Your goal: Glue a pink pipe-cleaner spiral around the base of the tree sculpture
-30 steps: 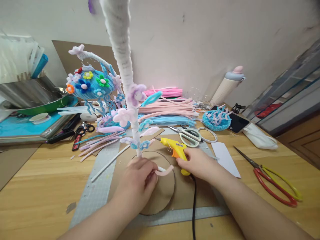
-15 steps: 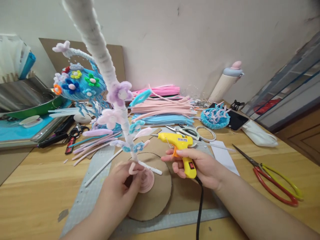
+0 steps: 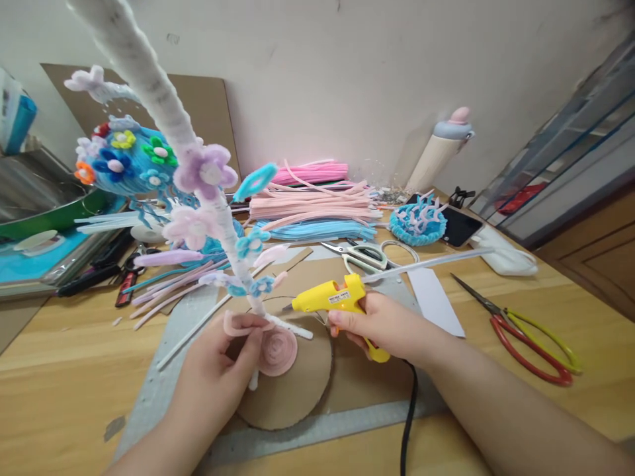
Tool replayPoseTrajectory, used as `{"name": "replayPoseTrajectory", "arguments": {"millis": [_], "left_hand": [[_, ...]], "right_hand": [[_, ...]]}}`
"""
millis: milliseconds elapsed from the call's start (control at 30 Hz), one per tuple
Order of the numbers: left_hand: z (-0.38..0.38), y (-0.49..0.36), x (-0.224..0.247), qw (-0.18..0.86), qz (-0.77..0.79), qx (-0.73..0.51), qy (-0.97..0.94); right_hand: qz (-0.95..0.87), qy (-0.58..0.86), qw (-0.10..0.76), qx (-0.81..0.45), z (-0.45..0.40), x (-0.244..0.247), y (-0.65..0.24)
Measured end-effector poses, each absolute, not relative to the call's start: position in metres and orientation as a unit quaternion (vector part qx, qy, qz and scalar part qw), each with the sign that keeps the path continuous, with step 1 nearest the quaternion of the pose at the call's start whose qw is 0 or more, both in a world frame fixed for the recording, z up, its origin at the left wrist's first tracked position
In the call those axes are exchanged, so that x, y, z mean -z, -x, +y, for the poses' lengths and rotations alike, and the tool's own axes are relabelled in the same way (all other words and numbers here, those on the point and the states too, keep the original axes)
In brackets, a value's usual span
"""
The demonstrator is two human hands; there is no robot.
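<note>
Pinched by the left hand (image 3: 218, 365), the pink strip (image 3: 229, 325) sits beside the pink coil (image 3: 278, 354) on the cardboard disc (image 3: 297, 396), while the glue gun (image 3: 327, 297), wrapped in the right hand (image 3: 387, 327), could burn the pinching hand should its nearby nozzle (image 3: 288, 308) slip.

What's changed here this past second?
The right hand brought the glue gun in, its nozzle now nearer the base of the white stem, which leans further left. The left hand drew leftward, uncovering a pink coil over the cardboard disc, still holding a pink strip. The red-and-yellow scissors lie as before.
</note>
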State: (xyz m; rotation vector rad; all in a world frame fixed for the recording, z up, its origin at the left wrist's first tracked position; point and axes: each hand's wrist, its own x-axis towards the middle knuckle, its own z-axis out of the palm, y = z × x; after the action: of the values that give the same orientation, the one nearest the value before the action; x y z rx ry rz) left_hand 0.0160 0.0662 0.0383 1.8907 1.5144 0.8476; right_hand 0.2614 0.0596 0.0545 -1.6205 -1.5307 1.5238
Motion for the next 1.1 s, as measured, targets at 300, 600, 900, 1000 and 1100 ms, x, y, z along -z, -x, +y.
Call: {"name": "replayPoseTrajectory", "arguments": {"millis": [300, 600, 900, 1000, 1100], "left_hand": [[0.069, -0.012, -0.036, 0.291, 0.577, -0.286, -0.708], [0.072, -0.011, -0.036, 0.267, 0.600, -0.284, -0.699], [0.074, -0.008, -0.030, 0.238, 0.597, -0.294, -0.707], [0.073, -0.007, -0.029, 0.242, 0.592, -0.292, -0.711], [0.073, -0.006, -0.028, 0.248, 0.581, -0.291, -0.718]], "right_hand": [[-0.542, 0.577, 0.200, -0.578, 0.059, -0.050, -0.253], [-0.533, 0.569, 0.219, -0.587, 0.058, -0.051, -0.250], [-0.528, 0.579, 0.212, -0.584, 0.059, -0.049, -0.250], [-0.527, 0.581, 0.208, -0.584, 0.059, -0.051, -0.250], [-0.532, 0.578, 0.208, -0.583, 0.059, -0.051, -0.250]]}}
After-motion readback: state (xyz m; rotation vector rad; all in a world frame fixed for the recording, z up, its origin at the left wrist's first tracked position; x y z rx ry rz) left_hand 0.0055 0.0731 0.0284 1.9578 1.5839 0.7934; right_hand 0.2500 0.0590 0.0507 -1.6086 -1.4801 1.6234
